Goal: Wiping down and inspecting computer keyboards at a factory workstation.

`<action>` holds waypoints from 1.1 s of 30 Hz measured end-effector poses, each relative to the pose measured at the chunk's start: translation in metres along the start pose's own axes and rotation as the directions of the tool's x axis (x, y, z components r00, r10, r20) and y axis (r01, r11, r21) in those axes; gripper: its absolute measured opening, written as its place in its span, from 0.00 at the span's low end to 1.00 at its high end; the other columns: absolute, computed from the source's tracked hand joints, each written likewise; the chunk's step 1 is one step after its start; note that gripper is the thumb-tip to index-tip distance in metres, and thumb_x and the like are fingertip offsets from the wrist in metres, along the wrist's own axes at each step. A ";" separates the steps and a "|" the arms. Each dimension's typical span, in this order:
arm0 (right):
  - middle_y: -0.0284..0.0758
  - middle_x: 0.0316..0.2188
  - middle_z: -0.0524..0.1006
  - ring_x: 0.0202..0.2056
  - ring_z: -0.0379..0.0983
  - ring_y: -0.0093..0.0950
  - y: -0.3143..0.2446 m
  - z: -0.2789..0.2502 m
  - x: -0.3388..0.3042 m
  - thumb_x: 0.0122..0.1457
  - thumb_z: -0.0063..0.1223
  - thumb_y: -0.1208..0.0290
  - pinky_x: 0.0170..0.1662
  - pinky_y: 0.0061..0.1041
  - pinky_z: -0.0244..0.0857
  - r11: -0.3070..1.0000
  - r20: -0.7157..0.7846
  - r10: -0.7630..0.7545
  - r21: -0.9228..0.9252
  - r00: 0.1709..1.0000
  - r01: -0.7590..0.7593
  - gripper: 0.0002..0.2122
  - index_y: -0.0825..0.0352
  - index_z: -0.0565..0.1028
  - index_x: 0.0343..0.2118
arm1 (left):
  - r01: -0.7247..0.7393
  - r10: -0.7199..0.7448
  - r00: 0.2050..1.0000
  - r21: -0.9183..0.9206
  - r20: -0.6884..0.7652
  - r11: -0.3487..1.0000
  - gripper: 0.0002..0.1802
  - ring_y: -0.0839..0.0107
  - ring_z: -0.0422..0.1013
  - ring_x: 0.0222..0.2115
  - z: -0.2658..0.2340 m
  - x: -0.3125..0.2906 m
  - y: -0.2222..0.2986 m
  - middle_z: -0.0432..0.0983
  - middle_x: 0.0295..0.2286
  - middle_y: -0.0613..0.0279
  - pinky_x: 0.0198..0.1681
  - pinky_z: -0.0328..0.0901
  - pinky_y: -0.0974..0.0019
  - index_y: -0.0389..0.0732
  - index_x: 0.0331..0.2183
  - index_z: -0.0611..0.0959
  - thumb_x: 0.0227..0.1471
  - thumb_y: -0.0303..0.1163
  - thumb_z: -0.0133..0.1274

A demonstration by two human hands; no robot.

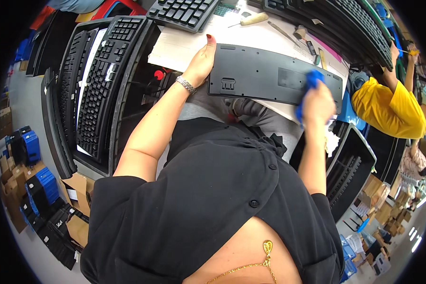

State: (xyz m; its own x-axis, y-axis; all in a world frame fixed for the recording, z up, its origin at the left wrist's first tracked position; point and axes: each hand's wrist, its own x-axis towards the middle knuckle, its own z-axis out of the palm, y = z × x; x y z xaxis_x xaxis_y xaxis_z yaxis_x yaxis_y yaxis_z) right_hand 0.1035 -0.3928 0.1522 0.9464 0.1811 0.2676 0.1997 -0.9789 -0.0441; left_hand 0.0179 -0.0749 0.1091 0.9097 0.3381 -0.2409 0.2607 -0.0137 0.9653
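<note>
A black keyboard (244,78) is held underside up over the near edge of the white tabletop (173,45); its keys are hidden. The left hand (203,61) grips its left end, thumb along the edge, the other fingers mostly out of sight behind it. The right hand (318,104) is closed around a bunched blue cloth (314,78) at the right part of the underside; motion blur softens both, and whether cloth meets plastic is hard to tell. The underside is matte, long and gently curved, with small round recesses and a rectangular panel, partly covered.

Beyond lie a tool with a bulbous pale handle (254,19) and another keyboard (182,13), cut off by the upper edge. Left stands a dark crate (119,102) of keyboards with blocky keys. Right, a co-worker's yellow sleeve (388,106) shows in soft folds.
</note>
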 end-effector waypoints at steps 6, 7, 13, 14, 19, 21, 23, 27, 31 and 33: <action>0.40 0.34 0.78 0.29 0.77 0.40 -0.175 -0.007 -0.023 0.56 0.49 0.75 0.33 0.34 0.72 0.725 -0.162 -0.575 0.354 0.802 0.591 0.08 0.65 0.72 0.38 | 0.072 -0.070 0.997 -0.179 0.016 0.981 0.51 0.73 0.67 0.27 0.003 0.008 -0.013 0.75 0.29 0.59 0.33 0.64 0.69 0.40 0.30 0.78 0.56 0.79 0.19; 0.39 0.34 0.77 0.29 0.77 0.41 -0.187 -0.011 -0.018 0.56 0.48 0.74 0.33 0.35 0.71 0.744 -0.078 -0.603 0.303 0.794 0.595 0.08 0.64 0.72 0.39 | 0.073 -0.073 0.997 -0.232 0.008 0.970 0.52 0.74 0.66 0.26 0.005 0.010 -0.014 0.75 0.28 0.59 0.31 0.63 0.70 0.40 0.29 0.78 0.55 0.80 0.19; 0.37 0.37 0.81 0.33 0.79 0.42 -0.137 0.004 0.007 0.57 0.47 0.72 0.35 0.39 0.71 0.866 -0.051 -0.431 0.258 0.901 0.429 0.08 0.61 0.74 0.39 | 0.212 -0.132 0.959 -0.333 0.249 0.919 0.62 0.76 0.72 0.31 -0.007 0.009 -0.008 0.79 0.35 0.60 0.33 0.65 0.73 0.37 0.41 0.81 0.45 0.87 0.20; 0.38 0.35 0.80 0.31 0.78 0.43 -0.114 0.002 0.013 0.56 0.48 0.73 0.34 0.40 0.72 0.896 -0.044 -0.369 0.248 0.928 0.368 0.07 0.62 0.74 0.37 | 0.211 -0.134 0.962 -0.334 0.240 0.918 0.62 0.76 0.72 0.31 -0.011 0.009 -0.010 0.79 0.35 0.60 0.33 0.65 0.73 0.37 0.41 0.81 0.45 0.87 0.20; 0.40 0.32 0.79 0.26 0.77 0.42 -0.096 0.001 -0.004 0.54 0.50 0.74 0.29 0.41 0.71 0.894 -0.088 -0.366 0.243 0.926 0.377 0.05 0.64 0.73 0.34 | 0.252 -0.157 0.935 -0.284 0.317 0.925 0.62 0.77 0.72 0.30 -0.021 0.014 -0.020 0.79 0.32 0.62 0.32 0.66 0.73 0.38 0.39 0.81 0.45 0.87 0.19; 0.41 0.28 0.76 0.25 0.75 0.40 -0.141 -0.004 -0.021 0.52 0.51 0.75 0.26 0.39 0.70 0.784 -0.144 -0.511 0.326 0.847 0.529 0.05 0.66 0.72 0.32 | 0.221 -0.150 0.957 -0.291 0.247 0.931 0.62 0.77 0.73 0.30 -0.014 0.015 -0.014 0.79 0.32 0.63 0.33 0.66 0.73 0.38 0.39 0.82 0.44 0.88 0.19; 0.42 0.29 0.74 0.25 0.76 0.38 -0.180 0.001 -0.029 0.51 0.53 0.73 0.26 0.36 0.70 0.640 -0.293 -0.618 0.353 0.730 0.683 0.06 0.67 0.72 0.31 | 0.188 -0.136 0.973 -0.300 0.184 0.935 0.62 0.77 0.73 0.31 -0.004 0.014 -0.008 0.78 0.31 0.64 0.33 0.67 0.74 0.38 0.40 0.82 0.44 0.88 0.19; 0.36 0.42 0.80 0.34 0.78 0.40 -0.164 0.000 -0.006 0.54 0.50 0.72 0.34 0.36 0.71 0.756 -0.101 -0.556 0.352 0.825 0.552 0.10 0.63 0.74 0.39 | 0.282 -0.206 0.955 -0.448 0.212 0.848 0.63 0.76 0.72 0.28 0.003 -0.005 0.022 0.80 0.34 0.60 0.30 0.62 0.78 0.36 0.45 0.81 0.46 0.86 0.21; 0.39 0.38 0.81 0.38 0.78 0.43 -0.060 -0.009 0.030 0.57 0.45 0.72 0.41 0.42 0.71 0.924 0.075 -0.147 0.367 0.986 0.110 0.10 0.62 0.77 0.39 | 0.265 -0.196 0.961 -0.441 0.196 0.857 0.61 0.78 0.68 0.23 0.001 -0.005 0.019 0.80 0.33 0.59 0.22 0.56 0.80 0.36 0.45 0.80 0.48 0.85 0.22; 0.39 0.43 0.82 0.41 0.79 0.44 0.023 0.012 0.040 0.58 0.43 0.72 0.43 0.42 0.71 0.973 -0.019 0.063 0.225 0.998 -0.057 0.17 0.57 0.79 0.47 | 0.245 -0.177 0.964 -0.410 0.197 0.878 0.61 0.79 0.66 0.22 -0.003 -0.001 0.011 0.80 0.33 0.59 0.22 0.55 0.79 0.35 0.46 0.80 0.49 0.85 0.23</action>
State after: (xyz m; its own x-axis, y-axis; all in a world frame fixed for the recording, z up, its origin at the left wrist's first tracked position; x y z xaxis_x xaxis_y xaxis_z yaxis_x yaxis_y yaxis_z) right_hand 0.1494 -0.4067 0.1501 0.9519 0.1176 0.2830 0.1978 -0.9410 -0.2746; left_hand 0.0194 -0.0726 0.1207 0.8949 0.1427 -0.4228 0.3193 0.4570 0.8302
